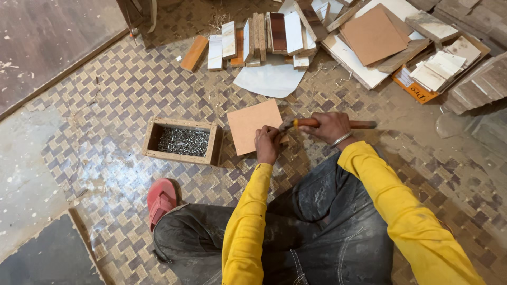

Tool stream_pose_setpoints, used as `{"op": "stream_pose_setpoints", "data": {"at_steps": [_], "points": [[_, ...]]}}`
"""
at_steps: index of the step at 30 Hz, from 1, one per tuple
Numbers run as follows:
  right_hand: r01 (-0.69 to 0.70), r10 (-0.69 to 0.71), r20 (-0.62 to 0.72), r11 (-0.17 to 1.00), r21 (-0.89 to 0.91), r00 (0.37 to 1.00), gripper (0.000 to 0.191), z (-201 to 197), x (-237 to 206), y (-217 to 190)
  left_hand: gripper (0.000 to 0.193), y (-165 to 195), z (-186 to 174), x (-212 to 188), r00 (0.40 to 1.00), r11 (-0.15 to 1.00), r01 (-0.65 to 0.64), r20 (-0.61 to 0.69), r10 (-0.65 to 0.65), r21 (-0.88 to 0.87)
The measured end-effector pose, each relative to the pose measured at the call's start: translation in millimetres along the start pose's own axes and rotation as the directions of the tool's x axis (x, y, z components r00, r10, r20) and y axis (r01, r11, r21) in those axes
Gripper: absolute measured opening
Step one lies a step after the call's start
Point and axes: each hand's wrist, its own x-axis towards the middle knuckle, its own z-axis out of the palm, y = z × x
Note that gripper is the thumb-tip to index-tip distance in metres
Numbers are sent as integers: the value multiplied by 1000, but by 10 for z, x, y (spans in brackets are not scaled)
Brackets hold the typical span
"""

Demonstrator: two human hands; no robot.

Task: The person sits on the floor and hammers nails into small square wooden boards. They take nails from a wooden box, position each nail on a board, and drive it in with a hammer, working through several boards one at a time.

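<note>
Orange package (414, 87): a flat cardboard box lying on the floor, far beyond and to the right of the hands, at the edge of the scrap pile.
Its colours: orange side wall with dark printing and a small white patch at the left corner.
Its cover: mostly hidden under pale off-cut tiles (441, 66) stacked on top.
Signs and screens: none in view.

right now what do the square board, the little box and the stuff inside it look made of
Square board: looks like fibreboard or plywood, a flat matte tan face with no grain showing. Box: raw particleboard by its thick, speckled walls. Contents: nails, thin grey metal glinting.
</note>
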Motion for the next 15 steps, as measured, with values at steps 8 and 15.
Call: {"op": "stream_pose_setpoints", "data": {"at_steps": [8, 15], "points": [[78, -98, -103, 980, -183, 990, 58, 3, -37, 13, 14, 24, -26, -37, 1000, 999, -30, -2, 30, -20], [184, -143, -279, 975, 127, 950, 55, 13, -54, 87, 14, 6, -15, -37, 999, 998, -40, -32, 38, -56]]}}
